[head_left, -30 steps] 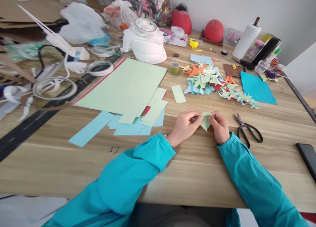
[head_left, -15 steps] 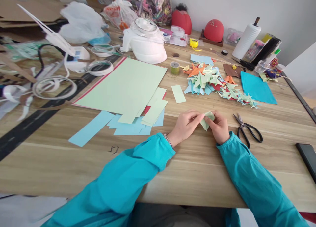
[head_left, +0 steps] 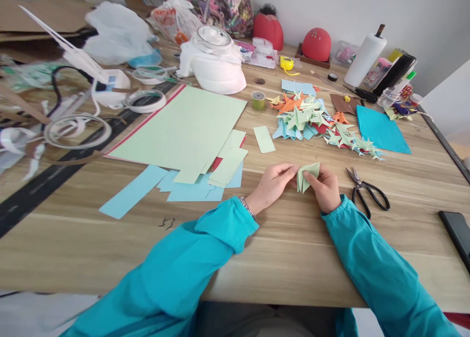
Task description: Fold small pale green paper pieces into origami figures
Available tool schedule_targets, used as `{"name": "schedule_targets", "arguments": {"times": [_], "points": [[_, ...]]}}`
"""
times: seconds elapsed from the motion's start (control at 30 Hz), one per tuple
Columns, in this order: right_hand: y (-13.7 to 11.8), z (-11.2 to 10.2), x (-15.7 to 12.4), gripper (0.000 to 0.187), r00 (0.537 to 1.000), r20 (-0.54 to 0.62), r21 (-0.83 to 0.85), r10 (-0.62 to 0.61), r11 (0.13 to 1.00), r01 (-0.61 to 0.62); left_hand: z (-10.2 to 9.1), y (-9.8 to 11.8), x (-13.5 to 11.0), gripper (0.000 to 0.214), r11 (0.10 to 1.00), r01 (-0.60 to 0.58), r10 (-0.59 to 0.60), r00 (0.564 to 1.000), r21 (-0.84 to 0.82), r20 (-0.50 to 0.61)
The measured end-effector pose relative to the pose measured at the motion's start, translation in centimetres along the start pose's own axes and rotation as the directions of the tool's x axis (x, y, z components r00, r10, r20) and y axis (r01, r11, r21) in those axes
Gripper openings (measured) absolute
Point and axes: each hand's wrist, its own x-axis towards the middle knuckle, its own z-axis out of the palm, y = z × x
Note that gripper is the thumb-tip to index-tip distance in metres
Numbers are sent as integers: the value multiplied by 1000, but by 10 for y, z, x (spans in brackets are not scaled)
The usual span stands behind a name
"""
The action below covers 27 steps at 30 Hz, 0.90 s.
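Note:
Over the table, a pale green folded paper [head_left: 307,178] is pinched in my right hand [head_left: 326,188], with the thumb pressed on its front. Several layered folds show at its lower left edge. My left hand [head_left: 272,186] has thumb and fingers drawn together at the paper's left edge, gripping it there. Left of my hands lie pale green strips [head_left: 230,167] and light blue strips [head_left: 134,192], partly overlapping. A single green paper piece [head_left: 264,139] lies beyond my hands. Black-handled scissors [head_left: 367,190] rest to the right, blades apart.
Folded paper stars [head_left: 301,117] are heaped at the back, beside a turquoise sheet [head_left: 384,129]. A large green sheet [head_left: 183,124] lies on the left. Tape rolls [head_left: 145,101] and a spool [head_left: 258,101] stand behind. A phone [head_left: 455,234] sits at the right edge.
The folded paper has turned in my hands and now shows a broader face and several layered edges. My left fingertips have shifted slightly left. The view has moved a little.

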Motion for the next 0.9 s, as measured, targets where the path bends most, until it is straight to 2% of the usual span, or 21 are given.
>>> {"name": "schedule_targets", "arguments": {"times": [0.23,0.63,0.77,0.9], "points": [[1,-1,0,23,1000,10,26,-4,1000,4,0,1,-2,31,982,-68,71,997,178,-11],[-2,-1,-2,22,999,30,82,11,997,-13,-1,-6,-2,32,855,-239,282,959,461,-26],[-4,0,-3,23,999,43,84,3,996,-6,0,-5,-2,35,835,-236,302,952,497,-55],[-1,0,-1,27,999,32,64,24,998,-26,0,-5,-3,35,861,-219,266,963,458,-39]]}}
